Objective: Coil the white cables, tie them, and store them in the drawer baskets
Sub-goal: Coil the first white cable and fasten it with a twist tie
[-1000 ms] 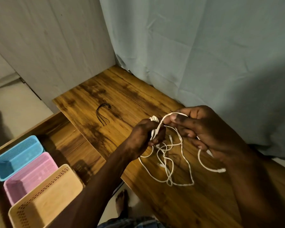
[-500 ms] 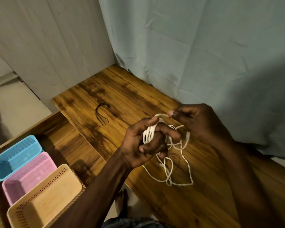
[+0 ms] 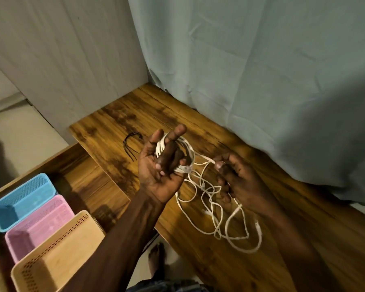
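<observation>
A white cable (image 3: 214,211) is partly wound in loops around the fingers of my left hand (image 3: 162,167), which is turned palm up above the wooden desk (image 3: 230,260); two fingers curl over the loops, the index finger points up. My right hand (image 3: 234,178) pinches the strand that leads off the coil. The loose rest of the cable lies tangled on the desk below my right hand. Black ties (image 3: 132,144) lie on the desk just left of my left hand.
An open drawer (image 3: 80,165) at the lower left holds a blue basket (image 3: 23,201), a pink basket (image 3: 40,224) and a beige basket (image 3: 57,253) in a row. A blue-grey curtain (image 3: 261,81) hangs behind the desk. A bare foot (image 3: 157,260) shows on the floor.
My left hand has turned palm up and risen with more loops wound around its fingers. My right hand has moved right and down, drawing the strand out from the coil.
</observation>
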